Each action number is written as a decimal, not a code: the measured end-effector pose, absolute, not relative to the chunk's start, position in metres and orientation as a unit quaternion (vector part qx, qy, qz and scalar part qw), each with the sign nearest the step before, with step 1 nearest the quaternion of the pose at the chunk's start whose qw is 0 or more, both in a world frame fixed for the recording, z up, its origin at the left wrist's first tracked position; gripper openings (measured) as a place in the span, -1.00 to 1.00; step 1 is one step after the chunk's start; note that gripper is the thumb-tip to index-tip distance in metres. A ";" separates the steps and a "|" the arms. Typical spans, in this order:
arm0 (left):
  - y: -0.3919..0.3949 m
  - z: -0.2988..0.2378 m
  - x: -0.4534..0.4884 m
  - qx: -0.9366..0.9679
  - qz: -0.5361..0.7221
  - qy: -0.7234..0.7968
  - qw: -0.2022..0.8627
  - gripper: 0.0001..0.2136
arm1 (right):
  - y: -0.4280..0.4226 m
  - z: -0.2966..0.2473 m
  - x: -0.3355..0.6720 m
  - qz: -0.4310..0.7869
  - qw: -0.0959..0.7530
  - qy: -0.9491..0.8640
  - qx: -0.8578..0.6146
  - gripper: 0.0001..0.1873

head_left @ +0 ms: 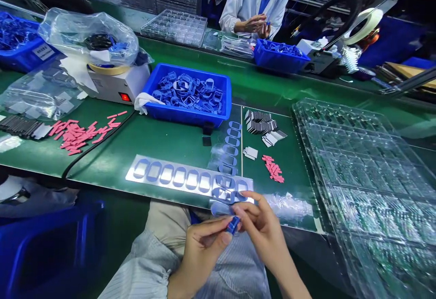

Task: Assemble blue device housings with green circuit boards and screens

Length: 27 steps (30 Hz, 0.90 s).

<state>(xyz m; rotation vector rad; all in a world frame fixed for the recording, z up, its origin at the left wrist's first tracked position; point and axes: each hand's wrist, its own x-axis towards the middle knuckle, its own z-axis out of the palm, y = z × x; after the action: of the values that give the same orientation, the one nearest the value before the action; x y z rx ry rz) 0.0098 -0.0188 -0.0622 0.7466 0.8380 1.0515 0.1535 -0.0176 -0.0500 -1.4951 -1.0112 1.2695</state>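
Note:
My left hand (204,249) pinches a small blue plastic frame (233,225) between thumb and fingertips, above my lap at the table's front edge. From the other side my right hand (260,226) has its fingers closed at the same frame; its fingertips partly hide one another. Just beyond the hands lies a silvery strip (185,178) bearing a row of blue-grey oval-edged pieces. A clear strip of similar blue rings (232,141) crosses its right end and runs away from me. The nearest oval piece (220,208) sits right by my left fingertips.
A blue bin (190,112) of blue frames stands behind the strips. Pink strips (76,135) lie left, more pink pieces (272,169) and black-white pieces (260,122) right. Stacked clear trays (361,167) fill the right side. A co-worker (259,3) sits across.

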 end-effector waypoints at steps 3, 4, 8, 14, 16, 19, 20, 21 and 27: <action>-0.023 -0.059 0.007 0.358 0.476 0.352 0.722 -0.83 | -0.017 -0.057 0.153 0.540 0.489 -0.366 -0.579 -0.64; -0.024 -0.058 0.004 0.365 0.473 0.350 0.722 -0.83 | -0.016 -0.057 0.155 0.542 0.491 -0.361 -0.578 -0.65; -0.023 -0.056 -0.013 0.370 0.458 0.363 0.722 -0.82 | -0.008 -0.055 0.167 0.535 0.496 -0.363 -0.580 -0.71; -0.001 -0.049 -0.012 0.274 0.454 0.399 0.747 -0.79 | -0.004 -0.052 0.167 0.531 0.472 -0.403 -0.577 -0.70; 0.006 -0.045 -0.005 0.253 0.455 0.409 0.750 -0.77 | -0.005 -0.050 0.165 0.445 0.451 -0.480 -0.606 -0.73; 0.012 -0.042 0.003 0.226 0.465 0.414 0.749 -0.75 | -0.008 -0.045 0.164 0.191 0.388 -0.659 -0.615 -0.70; 0.012 -0.042 0.004 0.221 0.466 0.414 0.750 -0.75 | -0.009 -0.043 0.165 0.122 0.363 -0.704 -0.597 -0.69; 0.013 -0.043 0.005 0.219 0.466 0.414 0.751 -0.76 | -0.009 -0.042 0.165 0.075 0.342 -0.737 -0.578 -0.70; 0.011 -0.045 0.006 0.217 0.467 0.407 0.754 -0.79 | -0.004 -0.034 0.163 0.004 0.289 -0.799 -0.527 -0.83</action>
<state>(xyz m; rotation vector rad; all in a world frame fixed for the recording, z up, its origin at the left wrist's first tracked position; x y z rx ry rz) 0.0063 0.0108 -0.0447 0.4739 0.8873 1.0198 0.1626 -0.0042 -0.0344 -1.4061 -2.1332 0.0110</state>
